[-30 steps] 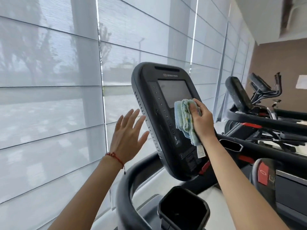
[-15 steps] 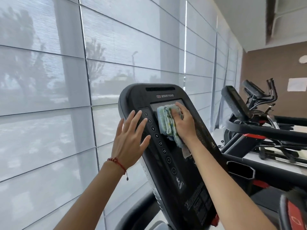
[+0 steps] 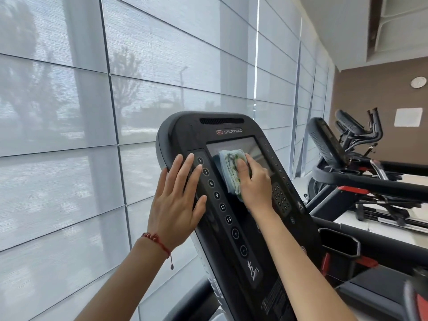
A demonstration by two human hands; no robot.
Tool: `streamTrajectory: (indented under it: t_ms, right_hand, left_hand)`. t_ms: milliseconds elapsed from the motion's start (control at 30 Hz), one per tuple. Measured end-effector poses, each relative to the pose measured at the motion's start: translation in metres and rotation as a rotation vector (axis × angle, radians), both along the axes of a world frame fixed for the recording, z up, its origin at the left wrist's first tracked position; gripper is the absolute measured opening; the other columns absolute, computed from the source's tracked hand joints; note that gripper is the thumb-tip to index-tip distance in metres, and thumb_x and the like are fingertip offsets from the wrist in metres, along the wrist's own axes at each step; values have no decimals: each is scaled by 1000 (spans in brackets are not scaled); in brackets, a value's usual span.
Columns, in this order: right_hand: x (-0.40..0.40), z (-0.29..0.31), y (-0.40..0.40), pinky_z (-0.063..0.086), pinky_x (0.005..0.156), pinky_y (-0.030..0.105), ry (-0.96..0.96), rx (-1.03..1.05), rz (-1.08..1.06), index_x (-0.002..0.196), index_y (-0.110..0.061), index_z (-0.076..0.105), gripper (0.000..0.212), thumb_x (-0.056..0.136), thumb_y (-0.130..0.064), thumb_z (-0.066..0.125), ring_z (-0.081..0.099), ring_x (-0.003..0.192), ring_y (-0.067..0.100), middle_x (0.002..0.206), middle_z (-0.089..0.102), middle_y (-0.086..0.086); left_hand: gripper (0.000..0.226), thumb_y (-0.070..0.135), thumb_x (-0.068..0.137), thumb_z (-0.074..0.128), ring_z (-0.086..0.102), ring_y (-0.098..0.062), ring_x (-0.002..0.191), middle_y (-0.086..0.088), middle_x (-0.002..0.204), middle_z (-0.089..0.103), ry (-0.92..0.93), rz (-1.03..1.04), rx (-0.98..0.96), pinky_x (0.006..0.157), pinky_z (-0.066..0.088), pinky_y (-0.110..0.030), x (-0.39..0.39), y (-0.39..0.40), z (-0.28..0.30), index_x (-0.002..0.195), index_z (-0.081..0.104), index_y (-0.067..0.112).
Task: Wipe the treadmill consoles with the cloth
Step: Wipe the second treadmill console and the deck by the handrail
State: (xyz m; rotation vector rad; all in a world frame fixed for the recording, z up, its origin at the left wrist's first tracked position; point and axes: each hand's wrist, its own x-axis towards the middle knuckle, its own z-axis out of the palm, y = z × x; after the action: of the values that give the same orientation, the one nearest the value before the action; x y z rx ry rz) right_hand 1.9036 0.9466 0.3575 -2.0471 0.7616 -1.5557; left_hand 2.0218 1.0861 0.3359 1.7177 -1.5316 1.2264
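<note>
Gym by shaded windows | step: wiping near console (image 3: 231, 228), frame centre | right hand (image 3: 253, 181) presses bunched cloth (image 3: 230, 169) on screen (image 3: 252, 147) | left hand (image 3: 177, 200) flat, fingers spread, bracing left edge | next: lower panel, then second console (image 3: 324, 140) (right, seemingly untouched)

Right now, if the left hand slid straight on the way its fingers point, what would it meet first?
Probably just more console: the left hand lies flat on its left edge, fingers pointing toward the rounded top corner. Beyond that hangs the window blind.
</note>
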Motion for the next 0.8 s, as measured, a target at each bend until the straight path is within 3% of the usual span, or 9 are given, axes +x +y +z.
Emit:
streamTrajectory:
  t_ms: [133,233,400,500,600,700,800]
  right_hand:
    - [8,1,5,23,110,40,54,30,-30,140,-11,31,69,87,-52,47,32,132,25,142,42,7]
    - [10,3,1,25,109,38,42,40,-23,138,-10,34,67,87,-50,49,34,129,24,140,42,7]
    - [14,7,-8,24,94,17,36,13,-34,132,-6,42,56,91,-44,46,38,120,20,128,35,8]
    - [17,8,-9,27,101,25,25,1,-37,138,-5,34,60,92,-42,45,39,123,22,128,40,8]
    - [16,5,2,29,96,25,-7,-43,-24,142,-13,29,60,91,-42,46,39,122,18,130,43,5]
    - [16,2,13,30,87,19,-68,-108,26,134,-24,40,49,89,-41,51,44,111,10,123,49,-1]
    - [21,3,5,31,86,13,-89,-143,39,128,-18,51,44,89,-39,52,50,109,12,118,55,1]
  left_hand:
    - [54,34,94,32,15,-28,142,-12,150,27,-10,-5,-14,110,22,-50,0,-2,0,139,38,5]
    - [54,34,94,31,16,-29,141,-13,150,28,-10,-10,-22,110,22,-51,0,-3,-1,139,38,5]
    - [54,34,94,30,17,-29,141,-13,150,29,-7,-17,-35,111,21,-50,0,-4,-2,138,39,4]
    - [55,34,94,31,17,-29,141,-14,150,29,-6,-15,-30,111,21,-51,0,-5,-1,138,41,4]
    - [54,34,94,31,17,-29,141,-14,149,29,-13,-19,-26,110,22,-51,1,-4,0,138,40,4]
    - [55,37,95,30,18,-30,141,-15,149,30,-35,-33,-21,109,25,-53,3,-3,2,137,41,3]
    - [58,41,96,28,21,-30,140,-15,148,32,-52,-40,-34,109,25,-52,6,-2,6,137,42,2]
